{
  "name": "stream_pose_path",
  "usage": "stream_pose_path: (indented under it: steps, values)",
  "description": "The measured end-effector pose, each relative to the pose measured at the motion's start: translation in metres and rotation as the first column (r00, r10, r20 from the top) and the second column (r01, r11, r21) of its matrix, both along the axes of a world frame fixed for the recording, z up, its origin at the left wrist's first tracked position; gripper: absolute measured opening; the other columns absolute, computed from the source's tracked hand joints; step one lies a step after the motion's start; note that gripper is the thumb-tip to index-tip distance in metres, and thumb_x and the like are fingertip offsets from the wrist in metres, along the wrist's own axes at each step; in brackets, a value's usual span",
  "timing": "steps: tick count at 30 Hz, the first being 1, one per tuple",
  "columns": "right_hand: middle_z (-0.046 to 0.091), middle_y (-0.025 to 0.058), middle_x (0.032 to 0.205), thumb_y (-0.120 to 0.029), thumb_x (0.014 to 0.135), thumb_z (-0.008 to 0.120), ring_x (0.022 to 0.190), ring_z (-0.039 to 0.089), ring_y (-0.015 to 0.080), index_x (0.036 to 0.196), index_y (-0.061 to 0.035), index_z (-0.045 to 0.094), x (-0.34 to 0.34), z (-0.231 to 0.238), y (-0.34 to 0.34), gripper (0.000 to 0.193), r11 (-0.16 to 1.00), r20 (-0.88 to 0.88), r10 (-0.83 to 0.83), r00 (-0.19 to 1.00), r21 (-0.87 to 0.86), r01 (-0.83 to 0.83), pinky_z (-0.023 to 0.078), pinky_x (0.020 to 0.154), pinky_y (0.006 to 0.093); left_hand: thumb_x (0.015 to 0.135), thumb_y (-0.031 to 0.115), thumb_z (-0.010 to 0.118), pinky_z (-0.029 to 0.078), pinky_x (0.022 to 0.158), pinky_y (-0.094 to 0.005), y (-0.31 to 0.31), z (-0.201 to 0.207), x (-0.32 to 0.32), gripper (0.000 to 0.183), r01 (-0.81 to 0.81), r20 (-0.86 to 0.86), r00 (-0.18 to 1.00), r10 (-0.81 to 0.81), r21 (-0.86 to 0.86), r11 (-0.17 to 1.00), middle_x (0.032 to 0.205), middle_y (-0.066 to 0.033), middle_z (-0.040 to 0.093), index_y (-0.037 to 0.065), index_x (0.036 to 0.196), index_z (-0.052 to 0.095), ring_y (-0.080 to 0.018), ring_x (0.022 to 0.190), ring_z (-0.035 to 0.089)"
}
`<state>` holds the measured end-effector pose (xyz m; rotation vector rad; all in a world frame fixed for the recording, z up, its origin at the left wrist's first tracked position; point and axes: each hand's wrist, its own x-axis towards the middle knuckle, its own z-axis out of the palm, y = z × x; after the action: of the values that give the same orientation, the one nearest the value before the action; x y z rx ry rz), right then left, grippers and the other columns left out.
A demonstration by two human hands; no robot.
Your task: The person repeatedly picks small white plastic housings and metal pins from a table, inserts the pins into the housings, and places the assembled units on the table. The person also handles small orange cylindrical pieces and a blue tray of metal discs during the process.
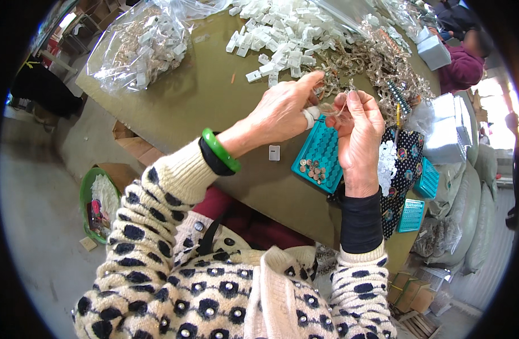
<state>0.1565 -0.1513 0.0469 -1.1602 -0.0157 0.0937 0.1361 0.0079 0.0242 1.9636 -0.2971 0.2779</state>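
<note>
My left hand (pixel 279 111), with white tape round a finger and a green bangle at the wrist, is closed with its fingertips at a thin, pale brownish strand (pixel 329 109). My right hand (pixel 361 124) pinches the same strand between thumb and forefinger; its fingers partly hide it, and its exact kind is too small to tell. Below both hands lies a teal ridged tray (pixel 320 141) with several small round metallic pieces (pixel 313 170) at its near end. A small white card (pixel 274 152) rests on the table left of the tray.
Small white plastic pieces (pixel 282 34) are heaped at the back, beside tangled beaded strands (pixel 383 56). A clear bag (pixel 149 51) sits far left. White bits (pixel 387 164) lie on dark patterned cloth (pixel 405 152), near another teal tray (pixel 411 216). A person in purple (pixel 463 68) is far right.
</note>
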Motion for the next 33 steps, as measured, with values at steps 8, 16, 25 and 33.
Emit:
stream_pose_path:
  steps: [8,16,25,33]
  values:
    - [0.069,0.0127,0.091,-0.001,0.088,0.067,0.084,0.069,0.0210,0.101,-0.0018,0.056,-0.002,0.000,-0.012,0.017,0.997,0.088,0.029,0.996,0.066,-0.035,0.057,0.075,0.0324,0.070,-0.002,0.062,0.051,0.084,-0.0416,0.003,0.002,0.032,0.048,-0.245,0.401,0.915,0.034,0.488,0.837,0.124,-0.0232,0.057,0.013,0.116,0.065,-0.0383,0.107,0.059]
    - [0.063,0.0023,0.086,0.006,0.084,0.069,0.078,0.060,0.0096,0.097,-0.0008,0.061,-0.021,-0.002,-0.005,0.016,0.863,0.469,0.011,0.883,-0.451,0.228,0.050,0.073,0.0237,0.091,0.024,0.069,0.045,0.057,-0.0193,0.004,0.019,0.006,0.027,0.019,-0.262,0.943,-0.205,-0.574,0.819,0.078,-0.0001,0.065,-0.003,0.098,0.068,-0.0032,0.067,0.055]
    - [0.065,0.0055,0.089,0.005,0.082,0.072,0.079,0.062,0.0087,0.107,-0.0003,0.056,-0.048,0.001,0.003,0.030,0.876,0.487,0.070,0.870,-0.447,0.180,0.050,0.073,0.0233,0.089,0.018,0.071,0.046,0.061,-0.0197,0.000,0.020,-0.036,0.021,-0.016,-0.261,0.944,-0.203,-0.650,0.760,0.084,-0.0015,0.066,0.000,0.099,0.068,-0.0049,0.068,0.055]
    - [0.065,0.0055,0.086,0.002,0.082,0.074,0.070,0.060,0.0091,0.098,-0.0002,0.061,-0.069,-0.006,0.007,0.021,0.801,0.606,0.095,0.790,-0.518,0.301,0.049,0.062,0.0233,0.091,0.018,0.069,0.045,0.060,-0.0209,0.002,0.010,-0.067,0.017,-0.046,-0.238,0.939,-0.249,-0.804,0.593,0.079,-0.0014,0.064,0.002,0.096,0.067,-0.0065,0.066,0.056]
